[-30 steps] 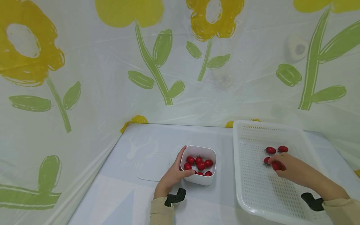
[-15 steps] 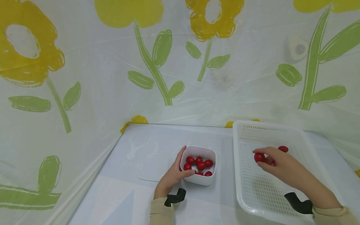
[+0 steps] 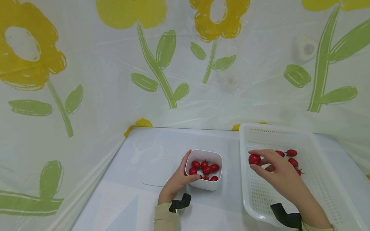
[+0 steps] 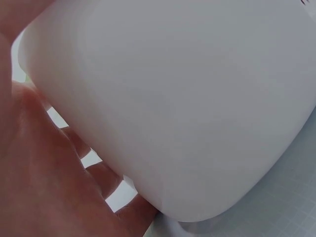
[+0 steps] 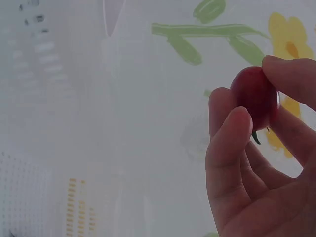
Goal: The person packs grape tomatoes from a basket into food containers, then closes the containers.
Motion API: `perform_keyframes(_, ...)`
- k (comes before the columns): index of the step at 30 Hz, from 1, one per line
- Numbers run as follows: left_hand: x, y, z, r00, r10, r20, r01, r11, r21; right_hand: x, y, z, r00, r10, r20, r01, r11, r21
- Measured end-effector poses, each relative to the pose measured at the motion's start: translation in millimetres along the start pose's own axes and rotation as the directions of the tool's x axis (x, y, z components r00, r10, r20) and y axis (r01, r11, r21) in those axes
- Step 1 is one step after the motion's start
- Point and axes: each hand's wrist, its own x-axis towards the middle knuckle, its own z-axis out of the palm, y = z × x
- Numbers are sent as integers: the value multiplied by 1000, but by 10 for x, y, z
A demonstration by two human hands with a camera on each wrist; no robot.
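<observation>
Presently | left hand (image 3: 177, 179) grips box (image 3: 206, 184) | right hand (image 3: 279, 171) pinches tomato (image 5: 253, 94) | right-wrist view: stem (image 5: 255, 138) down, long axis steep

"What's on the pale table (image 3: 228, 205)?"
"A white perforated basket (image 3: 244, 192) to the right — then a square white container (image 3: 206, 185) near the middle."
"And left of that?"
"A flat translucent lid (image 3: 157, 171)."

The left hand (image 4: 54, 168) grips one side of a smooth white container (image 4: 177, 98); a grey, faintly gridded surface (image 4: 286, 187) shows beside it.
</observation>
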Motion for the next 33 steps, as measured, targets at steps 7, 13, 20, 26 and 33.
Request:
perform_keyframes(7,-9,-6,2,1000,6,3,-6,1000,4,-12,-128,184,995,-26,-101,35,995,88)
perform_keyframes(13,-2,-13,-6,1000,7,1,-7,1000,14,-8,-218,308,991,22,-135,7,977,213)
perform_keyframes(20,0,-9,3,1000,12,4,-12,1000,4,8,-293,433,982,75,-173,-10,938,347)
perform_keyframes(26,14,-14,22,999,31,29,-30,999,-32,11,-303,531,977,102,-188,-25,927,374)
perform_keyframes(33,-1,-8,-7,1000,13,11,-12,1000,-6,40,-324,625,974,101,-202,-13,919,395)
